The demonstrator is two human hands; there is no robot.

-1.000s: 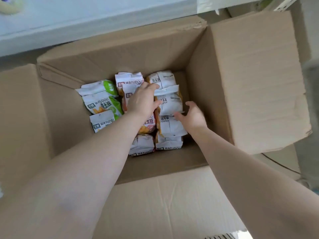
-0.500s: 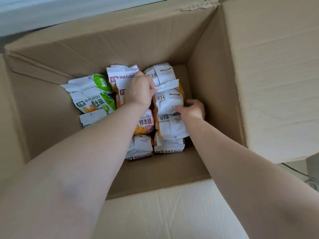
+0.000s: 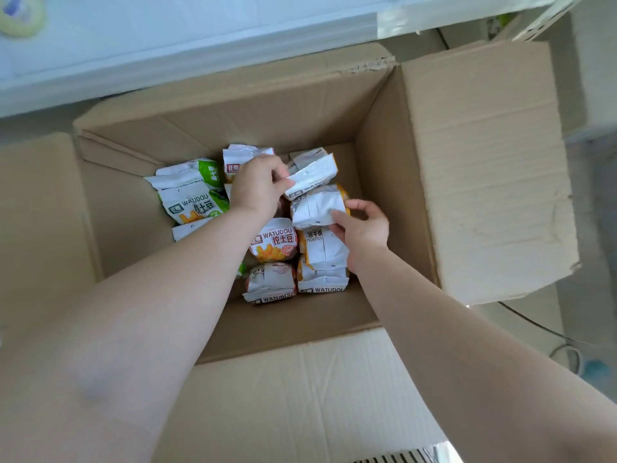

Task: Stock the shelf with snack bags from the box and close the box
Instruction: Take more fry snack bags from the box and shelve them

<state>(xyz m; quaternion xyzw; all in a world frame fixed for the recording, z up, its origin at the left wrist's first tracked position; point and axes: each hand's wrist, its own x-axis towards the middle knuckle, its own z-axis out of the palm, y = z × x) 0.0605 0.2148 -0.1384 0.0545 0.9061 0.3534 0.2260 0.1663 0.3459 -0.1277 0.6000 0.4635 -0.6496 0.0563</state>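
Count, inside the open cardboard box point(image 3: 384, 182)

1 box, 4 flaps open. Snack bags by colour: 3 green point(image 3: 195, 205) along the left side; about 4 red point(image 3: 273, 245) down the middle, one mostly hidden under a hand; about 5 orange/white point(image 3: 322, 252) down the right side, counts approximate where bags overlap. 2 hands in the box: left hand point(image 3: 257, 185) pinches 1 bag point(image 3: 312, 177), right hand point(image 3: 362, 225) pinches 1 bag point(image 3: 315, 208). 1 tape roll point(image 3: 20, 13) at the far-left corner of the shelf.

head view, looking steeply down, close above box point(image 3: 233, 105)
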